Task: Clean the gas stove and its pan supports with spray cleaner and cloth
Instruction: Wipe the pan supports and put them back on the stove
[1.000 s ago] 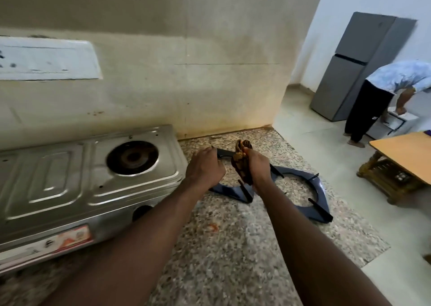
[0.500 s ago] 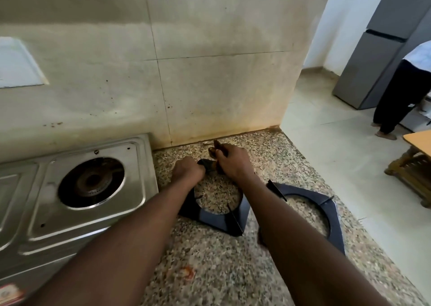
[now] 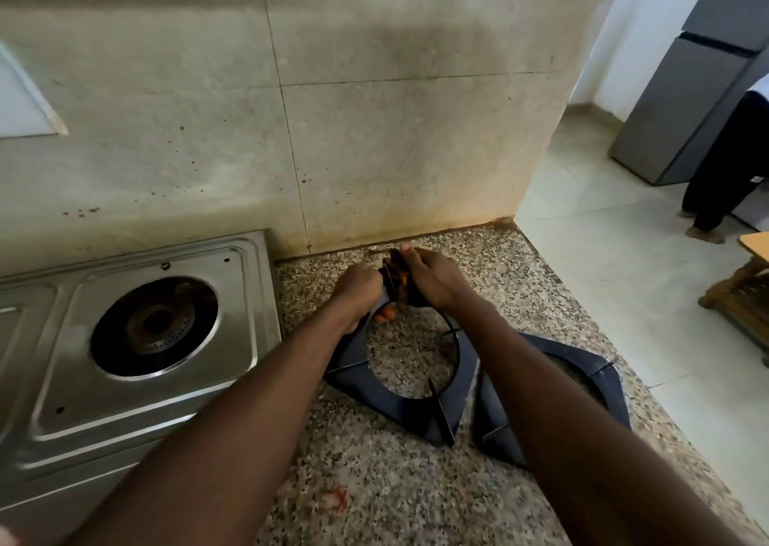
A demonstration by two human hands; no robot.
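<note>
A steel gas stove [image 3: 137, 383] sits at the left on the speckled granite counter [image 3: 374, 495], its right burner [image 3: 155, 325] bare. Two dark blue pan supports lie to its right. My left hand [image 3: 357, 292] grips the far corner of the nearer pan support [image 3: 399, 396]. My right hand [image 3: 432, 276] holds a dark brown cloth [image 3: 398, 273] and presses it on that same far corner. The second pan support [image 3: 591, 375] lies flat further right, partly hidden by my right forearm.
A stained tiled wall [image 3: 374, 129] stands just behind the counter. The counter's right edge drops to a tiled floor. A person [image 3: 724, 171] stands by a grey fridge [image 3: 703, 88] at the far right, near a wooden table [image 3: 749, 292].
The view has tilted down and closer. The near support's lifted corner has come down toward the counter, and both hands stay at its far corner with the cloth working there.
</note>
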